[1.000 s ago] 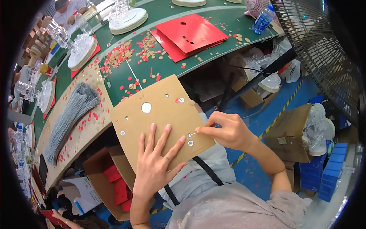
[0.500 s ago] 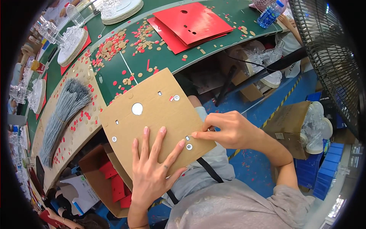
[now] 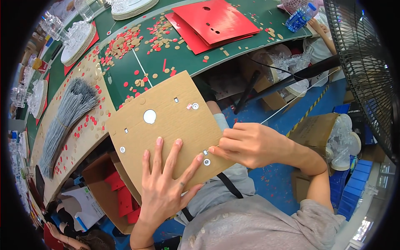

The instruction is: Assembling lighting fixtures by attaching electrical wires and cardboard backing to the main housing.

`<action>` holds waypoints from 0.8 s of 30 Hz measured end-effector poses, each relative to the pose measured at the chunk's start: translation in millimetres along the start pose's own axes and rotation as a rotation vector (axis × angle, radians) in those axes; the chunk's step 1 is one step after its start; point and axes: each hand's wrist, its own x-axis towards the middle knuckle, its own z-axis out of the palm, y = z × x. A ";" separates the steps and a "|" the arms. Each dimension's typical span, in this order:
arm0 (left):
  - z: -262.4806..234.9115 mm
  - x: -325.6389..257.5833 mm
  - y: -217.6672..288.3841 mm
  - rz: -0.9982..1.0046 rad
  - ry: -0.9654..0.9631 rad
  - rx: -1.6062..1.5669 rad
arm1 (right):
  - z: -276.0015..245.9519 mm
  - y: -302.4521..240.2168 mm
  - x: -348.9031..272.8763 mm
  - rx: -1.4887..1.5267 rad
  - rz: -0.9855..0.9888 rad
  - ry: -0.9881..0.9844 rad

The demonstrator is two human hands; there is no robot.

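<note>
A brown cardboard panel (image 3: 166, 125) lies tilted over my lap, with a large round hole, small square slots and white-rimmed round fittings. My left hand (image 3: 166, 177) rests flat on its lower part, fingers spread, holding nothing. My right hand (image 3: 254, 146) is closed in a pinch at the right edge, its fingertips beside a small slot (image 3: 205, 152) and a round fitting (image 3: 207, 162). What it pinches is too small to make out. A thin pale line (image 3: 300, 95) runs up and right from behind this hand; whether it is held cannot be told.
On the green table (image 3: 125, 87) lie red panels (image 3: 216, 23), scattered cut-outs (image 3: 121, 43) and a bundle of grey wires (image 3: 66, 116). A carton of red pieces (image 3: 100, 175) stands below left. A fan (image 3: 362, 50), a blue bottle (image 3: 301, 17) and a box of clear plastic parts (image 3: 316, 137) are right.
The panel has shifted slightly up and left under my left hand. My right hand stays pinched by the same slot. More of the thin pale line shows beyond it.
</note>
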 end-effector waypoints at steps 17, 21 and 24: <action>0.8 4.8 0.7 0.029 -0.009 0.040 | 3.4 -2.8 0.0 0.095 -0.025 -0.012; 2.1 5.1 -1.3 0.025 -0.001 0.030 | 10.1 5.6 -3.9 0.042 -0.046 0.019; 3.3 4.3 -1.5 0.022 -0.004 0.011 | 10.9 8.4 -7.9 0.037 -0.056 0.070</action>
